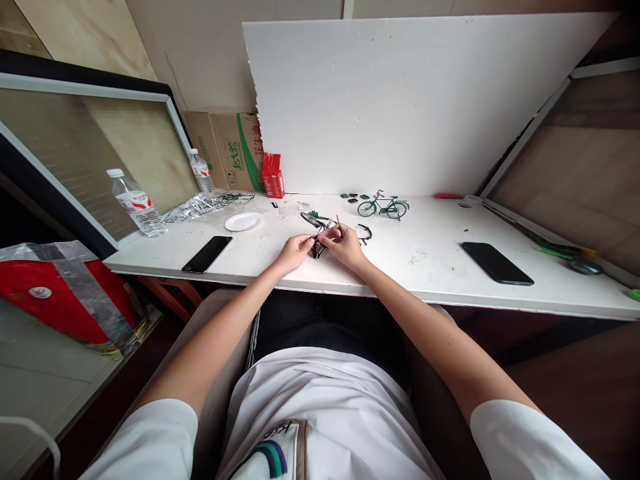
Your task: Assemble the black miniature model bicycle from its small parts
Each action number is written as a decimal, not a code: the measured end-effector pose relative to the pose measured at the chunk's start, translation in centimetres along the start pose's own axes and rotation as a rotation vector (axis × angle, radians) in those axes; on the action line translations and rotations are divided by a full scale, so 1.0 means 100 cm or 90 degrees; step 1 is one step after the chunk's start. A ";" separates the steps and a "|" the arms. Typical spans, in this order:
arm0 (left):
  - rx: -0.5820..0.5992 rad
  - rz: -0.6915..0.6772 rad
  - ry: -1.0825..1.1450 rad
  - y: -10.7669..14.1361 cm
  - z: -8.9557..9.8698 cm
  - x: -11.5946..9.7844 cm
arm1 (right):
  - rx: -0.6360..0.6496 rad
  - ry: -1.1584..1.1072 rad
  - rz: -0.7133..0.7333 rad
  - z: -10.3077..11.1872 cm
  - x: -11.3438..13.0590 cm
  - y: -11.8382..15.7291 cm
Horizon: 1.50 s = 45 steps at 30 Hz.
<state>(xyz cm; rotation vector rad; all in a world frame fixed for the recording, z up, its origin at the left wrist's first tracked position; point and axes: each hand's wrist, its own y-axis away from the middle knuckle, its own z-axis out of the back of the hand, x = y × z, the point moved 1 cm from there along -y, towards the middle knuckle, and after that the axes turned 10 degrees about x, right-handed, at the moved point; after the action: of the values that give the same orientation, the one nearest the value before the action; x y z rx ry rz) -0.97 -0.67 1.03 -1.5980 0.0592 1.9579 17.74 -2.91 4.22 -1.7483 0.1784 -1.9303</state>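
Near the table's front edge, a small dark model bicycle (pixel 317 249), partly hidden by fingers, lies between my two hands. My left hand (pixel 297 252) pinches its left side with the fingers closed. From the right, my right hand (pixel 343 243) has its fingers closed on the same model, with a thin dark stick-like piece rising between them. A spoked wheel (pixel 311 220) and green parts show just beyond the fingers. Right of my right hand lies a curved black part (pixel 366 233). Farther back stands a green model bicycle (pixel 383 207) on two wheels.
A white plate (pixel 243 221), a phone (pixel 207 254) and water bottles (pixel 139 205) are on the left. Another phone (pixel 497 263) lies right. Small dark pieces (pixel 353 198) and a red box (pixel 273 176) sit at the back, before a white board (pixel 400 100).
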 end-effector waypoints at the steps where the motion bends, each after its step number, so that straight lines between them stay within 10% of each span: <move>1: -0.001 0.003 0.004 0.000 0.000 0.000 | 0.000 0.001 0.003 0.000 0.001 0.000; 45: -0.009 0.004 0.027 0.001 0.001 -0.004 | -0.017 0.200 0.105 -0.001 -0.004 0.003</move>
<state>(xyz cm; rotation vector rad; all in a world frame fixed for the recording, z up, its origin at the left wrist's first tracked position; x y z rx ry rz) -1.05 -0.92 1.34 -1.6497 0.0678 1.9338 17.75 -3.03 3.65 -1.3890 0.4468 -2.0753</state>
